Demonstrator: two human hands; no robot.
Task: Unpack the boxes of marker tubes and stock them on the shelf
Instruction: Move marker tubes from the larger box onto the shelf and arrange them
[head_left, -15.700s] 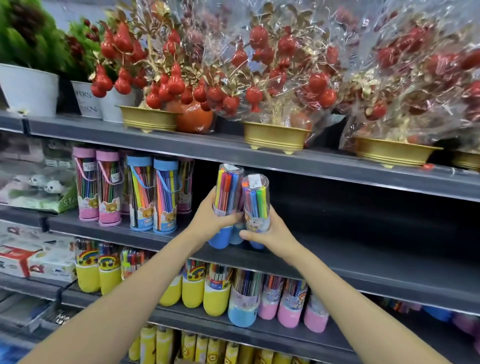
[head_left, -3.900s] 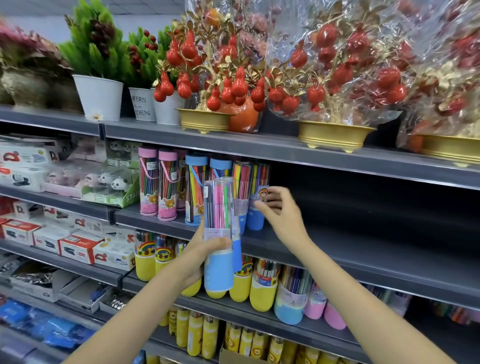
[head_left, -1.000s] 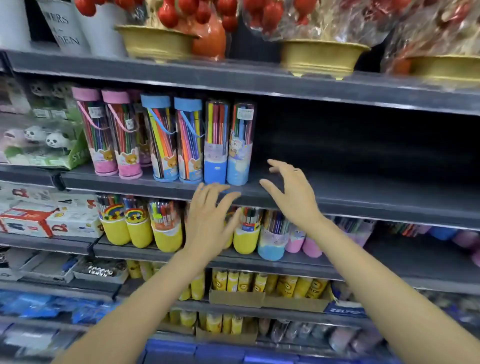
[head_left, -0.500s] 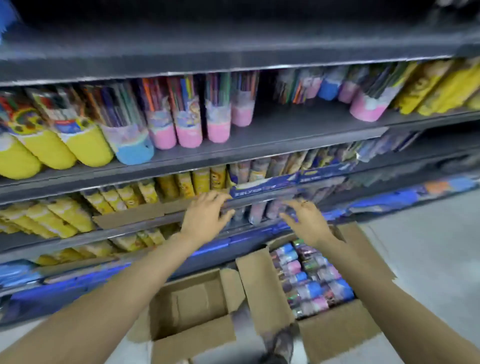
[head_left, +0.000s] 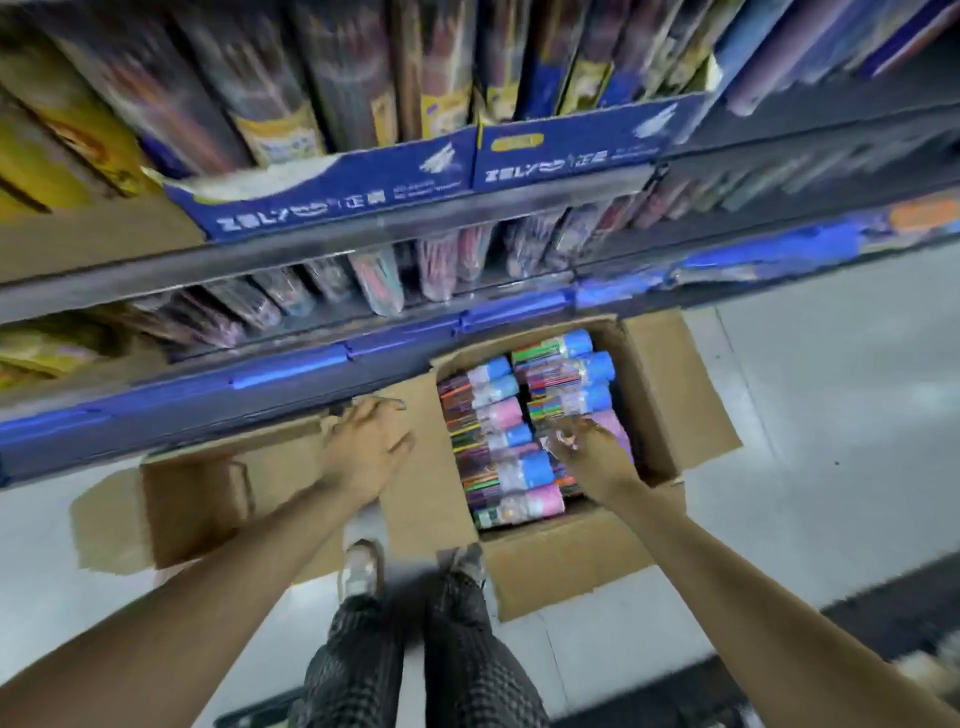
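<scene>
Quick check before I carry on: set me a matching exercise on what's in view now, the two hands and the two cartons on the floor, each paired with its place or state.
Things:
1. left hand
2. right hand
3. right carton
4. left carton

Places or states:
A. packed with marker tubes lying on their sides
B. open, over the flap between the two cartons
C. no tubes visible inside
D. reaching down onto the tubes; grip too blurred to judge

Pairs: 1-B, 2-D, 3-A, 4-C
</scene>
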